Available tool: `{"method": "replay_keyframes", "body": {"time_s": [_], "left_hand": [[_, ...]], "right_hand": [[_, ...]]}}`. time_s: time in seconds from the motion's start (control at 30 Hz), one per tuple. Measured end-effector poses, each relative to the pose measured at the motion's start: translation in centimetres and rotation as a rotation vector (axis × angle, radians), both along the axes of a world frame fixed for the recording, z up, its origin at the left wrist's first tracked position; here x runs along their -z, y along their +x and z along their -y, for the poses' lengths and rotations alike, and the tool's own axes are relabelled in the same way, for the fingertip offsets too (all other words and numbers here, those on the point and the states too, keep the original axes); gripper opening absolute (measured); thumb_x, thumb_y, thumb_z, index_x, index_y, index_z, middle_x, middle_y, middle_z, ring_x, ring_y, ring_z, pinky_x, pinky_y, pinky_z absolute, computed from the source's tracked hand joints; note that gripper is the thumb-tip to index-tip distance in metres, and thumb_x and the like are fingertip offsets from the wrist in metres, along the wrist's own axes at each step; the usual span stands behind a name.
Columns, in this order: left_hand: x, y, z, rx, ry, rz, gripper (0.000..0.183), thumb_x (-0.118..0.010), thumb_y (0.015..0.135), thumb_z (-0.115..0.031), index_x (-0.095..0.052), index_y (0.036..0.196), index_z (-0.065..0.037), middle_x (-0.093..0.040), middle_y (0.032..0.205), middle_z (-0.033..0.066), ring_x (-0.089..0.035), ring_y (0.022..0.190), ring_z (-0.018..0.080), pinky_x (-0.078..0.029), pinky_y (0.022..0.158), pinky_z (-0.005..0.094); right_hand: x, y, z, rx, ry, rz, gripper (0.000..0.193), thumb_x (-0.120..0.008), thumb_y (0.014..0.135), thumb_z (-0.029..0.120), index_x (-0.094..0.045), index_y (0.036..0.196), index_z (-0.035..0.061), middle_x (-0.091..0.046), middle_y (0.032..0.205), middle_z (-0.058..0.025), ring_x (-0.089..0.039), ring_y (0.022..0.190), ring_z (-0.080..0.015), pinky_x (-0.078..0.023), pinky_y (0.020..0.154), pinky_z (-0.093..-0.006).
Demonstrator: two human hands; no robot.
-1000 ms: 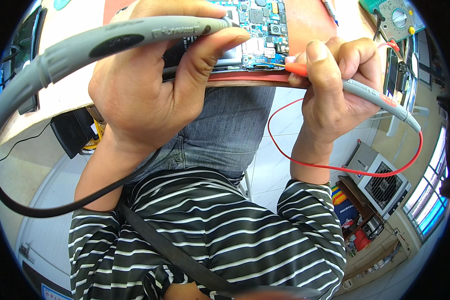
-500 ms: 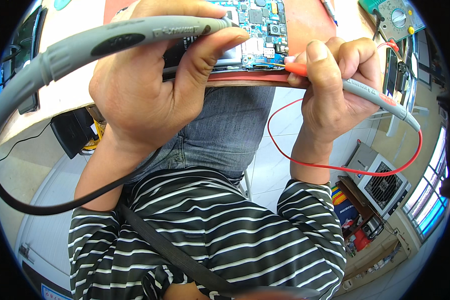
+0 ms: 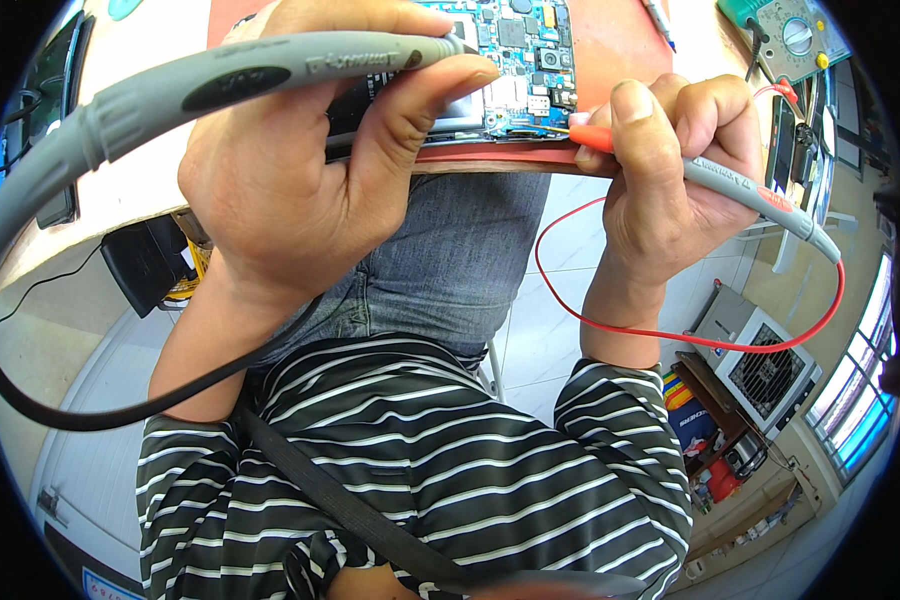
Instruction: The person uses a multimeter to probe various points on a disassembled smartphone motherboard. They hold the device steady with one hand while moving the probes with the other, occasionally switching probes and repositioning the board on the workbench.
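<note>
An opened phone with a bare blue circuit board [image 3: 515,75] lies at the table's front edge, its dark battery [image 3: 350,105] partly behind my left hand. My left hand [image 3: 290,170] is closed around a grey multimeter probe [image 3: 240,80] with a black cable; its tip points at the board's left side. Whether that tip touches the board, I cannot tell. Between thumb and fingers, my right hand [image 3: 660,170] grips a grey multimeter probe with a red-orange collar [image 3: 592,137]. The thin metal tip of this one reaches the board's lower right edge.
Beneath the phone is a red mat [image 3: 625,50] on a pale wooden table [image 3: 120,180]. A green multimeter [image 3: 790,35] stands at the far right, near a pen [image 3: 660,22]. The red lead [image 3: 710,347] loops beside my right forearm. A dark device [image 3: 60,120] sits far left.
</note>
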State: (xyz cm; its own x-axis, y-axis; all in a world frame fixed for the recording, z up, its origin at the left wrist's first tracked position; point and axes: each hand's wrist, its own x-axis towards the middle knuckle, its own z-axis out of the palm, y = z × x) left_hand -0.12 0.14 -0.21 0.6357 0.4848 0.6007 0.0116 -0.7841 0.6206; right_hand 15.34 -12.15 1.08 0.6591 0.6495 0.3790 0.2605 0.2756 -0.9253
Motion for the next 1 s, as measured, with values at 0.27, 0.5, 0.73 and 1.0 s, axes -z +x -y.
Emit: {"method": "replay_keyframes", "body": {"time_s": [0.27, 0.5, 0.73, 1.0], "left_hand": [[-0.29, -0.11, 0.22, -0.031, 0.017, -0.044, 0.022, -0.07, 0.086, -0.01, -0.068, 0.101, 0.005, -0.067, 0.104, 0.0114, -0.064, 0.099, 0.0221, -0.053, 0.082, 0.0277], [-0.16, -0.13, 0.17, -0.014, 0.03, -0.024, 0.02, -0.07, 0.086, -0.009, -0.069, 0.1, 0.005, -0.067, 0.105, 0.0114, -0.064, 0.1, 0.0231, -0.053, 0.084, 0.0288], [0.03, -0.06, -0.1, -0.008, 0.064, -0.005, 0.021, -0.07, 0.086, -0.009, -0.068, 0.101, 0.005, -0.067, 0.104, 0.0114, -0.064, 0.099, 0.0223, -0.053, 0.084, 0.0281], [-0.25, -0.08, 0.21, -0.027, 0.009, -0.035, 0.022, -0.071, 0.086, -0.01, -0.068, 0.101, 0.005, -0.067, 0.104, 0.0112, -0.064, 0.1, 0.0224, -0.053, 0.083, 0.0281]], "right_hand": [[-0.03, 0.04, -0.01, -0.002, -0.001, 0.01, 0.028, -0.059, 0.083, -0.011, -0.039, 0.076, 0.0073, -0.053, 0.058, -0.0067, -0.059, 0.048, -0.0137, -0.049, 0.042, -0.0232], [-0.01, 0.12, -0.06, -0.014, -0.001, 0.033, 0.028, -0.059, 0.083, -0.011, -0.038, 0.076, 0.0072, -0.053, 0.058, -0.0076, -0.059, 0.047, -0.0145, -0.048, 0.042, -0.0236], [-0.06, 0.04, -0.02, -0.002, -0.003, 0.012, 0.029, -0.06, 0.083, -0.01, -0.038, 0.076, 0.0075, -0.053, 0.058, -0.0075, -0.057, 0.046, -0.0135, -0.048, 0.041, -0.0232], [-0.03, -0.07, -0.02, 0.018, -0.006, 0.012, 0.029, -0.06, 0.083, -0.01, -0.038, 0.076, 0.0076, -0.053, 0.059, -0.0077, -0.059, 0.048, -0.0138, -0.049, 0.041, -0.0232]]}}
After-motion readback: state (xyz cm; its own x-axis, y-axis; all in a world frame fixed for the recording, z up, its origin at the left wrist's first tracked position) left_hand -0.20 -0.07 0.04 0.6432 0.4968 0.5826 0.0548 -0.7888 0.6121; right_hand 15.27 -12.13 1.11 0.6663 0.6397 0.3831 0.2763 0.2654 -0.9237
